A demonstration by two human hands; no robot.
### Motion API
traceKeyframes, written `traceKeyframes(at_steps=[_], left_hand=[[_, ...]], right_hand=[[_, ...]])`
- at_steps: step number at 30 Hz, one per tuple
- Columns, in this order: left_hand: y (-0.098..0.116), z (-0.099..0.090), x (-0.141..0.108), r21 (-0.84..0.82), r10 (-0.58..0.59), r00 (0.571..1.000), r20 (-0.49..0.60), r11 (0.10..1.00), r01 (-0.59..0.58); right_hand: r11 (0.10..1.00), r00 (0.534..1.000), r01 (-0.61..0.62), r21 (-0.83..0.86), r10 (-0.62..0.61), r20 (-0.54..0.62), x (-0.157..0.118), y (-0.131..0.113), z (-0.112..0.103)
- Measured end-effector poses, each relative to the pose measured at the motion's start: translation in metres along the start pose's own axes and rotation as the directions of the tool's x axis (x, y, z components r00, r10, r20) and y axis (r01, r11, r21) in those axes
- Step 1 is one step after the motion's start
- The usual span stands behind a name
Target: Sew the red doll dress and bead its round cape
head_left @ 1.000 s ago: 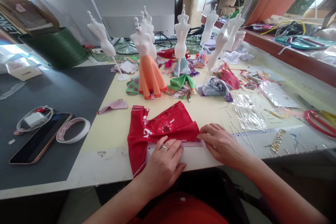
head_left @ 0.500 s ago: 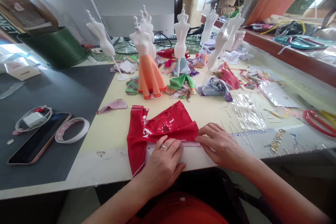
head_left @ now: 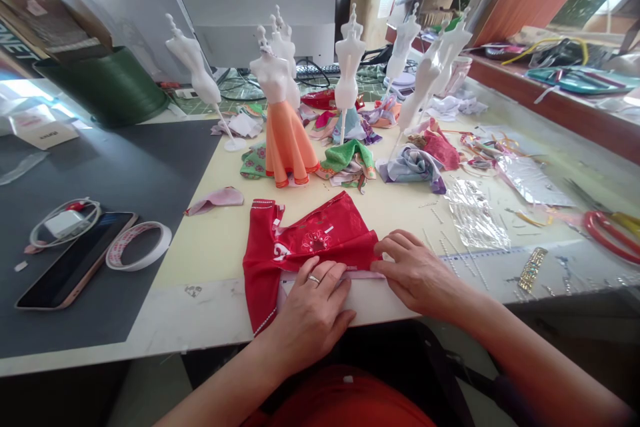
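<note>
A small red garment (head_left: 330, 230) with a white flower pattern and white beaded trims lies near the table's front edge. My left hand (head_left: 320, 303), with a ring on one finger, rests on its lower edge, fingers spread and flat. At the garment's right corner, my right hand (head_left: 415, 270) pinches the red cloth between thumb and fingers. A pale lining strip shows under the lower edge between the hands.
Behind stand several white mannequins (head_left: 349, 73), one in an orange skirt (head_left: 287, 143), among cloth scraps. Left are a phone (head_left: 75, 263) and tape roll (head_left: 139, 247). Right are bead strands, a clear packet (head_left: 477, 213) and red-handled scissors (head_left: 610, 237).
The view has shifted slightly. My hands hold nearly the same places on the garment; the right fingers are lifted a little at the corner.
</note>
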State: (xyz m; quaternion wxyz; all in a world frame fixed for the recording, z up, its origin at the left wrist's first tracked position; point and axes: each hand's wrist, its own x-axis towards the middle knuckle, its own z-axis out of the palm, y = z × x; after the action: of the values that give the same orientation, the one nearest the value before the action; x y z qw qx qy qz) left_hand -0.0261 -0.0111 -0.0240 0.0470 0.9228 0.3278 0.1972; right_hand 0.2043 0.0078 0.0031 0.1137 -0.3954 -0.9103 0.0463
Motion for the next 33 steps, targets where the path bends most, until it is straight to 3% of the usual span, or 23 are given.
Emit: traceKeyframes(at_steps=[4, 11, 25, 33], left_hand=[[-0.001, 0.001, -0.001, -0.002, 0.003, 1.000, 0.017, 1.000, -0.003], [0.000, 0.000, 0.001, -0.001, 0.001, 1.000, 0.007, 1.000, -0.001], [0.000, 0.000, 0.001, 0.007, -0.002, 1.000, 0.011, 1.000, 0.002], [0.000, 0.000, 0.002, 0.003, -0.003, 1.000, -0.005, 1.000, 0.003]], right_hand=[[1.000, 1.000, -0.017, 0.015, 0.017, 0.000, -0.002, 0.002, -0.001], [0.997, 0.993, -0.026, 0.069, 0.033, -0.110, -0.006, 0.009, -0.005], [0.999, 1.000, -0.008, -0.034, 0.008, 0.002, -0.003, 0.001, 0.002], [0.997, 0.999, -0.028, -0.076, 0.025, -0.037, -0.005, 0.010, -0.005]])
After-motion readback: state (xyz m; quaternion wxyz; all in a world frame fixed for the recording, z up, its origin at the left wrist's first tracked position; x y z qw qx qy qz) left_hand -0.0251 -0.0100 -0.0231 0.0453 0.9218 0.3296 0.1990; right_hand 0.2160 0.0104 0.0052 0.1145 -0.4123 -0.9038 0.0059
